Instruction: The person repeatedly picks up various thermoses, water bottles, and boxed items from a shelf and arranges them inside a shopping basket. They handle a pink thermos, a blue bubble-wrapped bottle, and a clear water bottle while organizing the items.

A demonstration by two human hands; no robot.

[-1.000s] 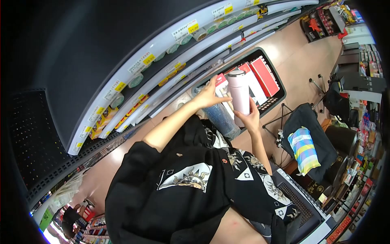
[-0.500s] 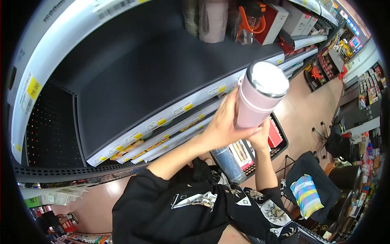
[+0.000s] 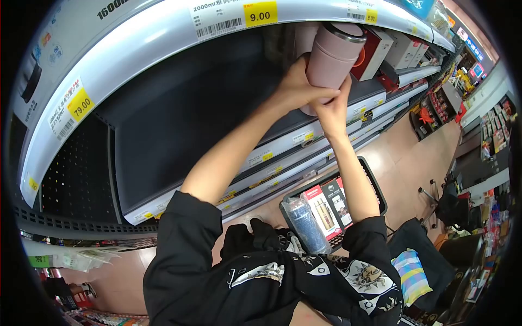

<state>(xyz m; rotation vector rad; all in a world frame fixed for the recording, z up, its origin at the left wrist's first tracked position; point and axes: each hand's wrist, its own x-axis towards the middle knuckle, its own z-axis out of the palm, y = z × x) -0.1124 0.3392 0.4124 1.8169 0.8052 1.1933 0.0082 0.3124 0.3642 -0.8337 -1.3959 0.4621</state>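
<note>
A pale pink insulated bottle (image 3: pixel 333 61) with a shiny metal ring under its lid stands nearly upright at the shelf's front edge. My left hand (image 3: pixel 296 89) wraps round its left side, with the thumb across the front. Around the lower right side, my right hand (image 3: pixel 333 111) is closed on the same bottle. The bottle's base is partly hidden by my hands. Behind it, on the dark shelf (image 3: pixel 206 103), another pinkish wrapped bottle (image 3: pixel 304 38) shows in part, beside a red and white box (image 3: pixel 372 54).
Below the shelf, a black basket (image 3: pixel 375 185) on the floor holds a wrapped blue bottle (image 3: pixel 307 224) and boxed flasks (image 3: pixel 324 212). An upper shelf edge with price tags (image 3: pixel 261 13) curves overhead. A dark chair (image 3: pixel 399 239) with a striped pillow-like pack (image 3: pixel 411 274) stands at the right.
Both hands have carried the pink bottle forward and up in the view, from in front of the shelf to its edge. The basket below shows more fully.
</note>
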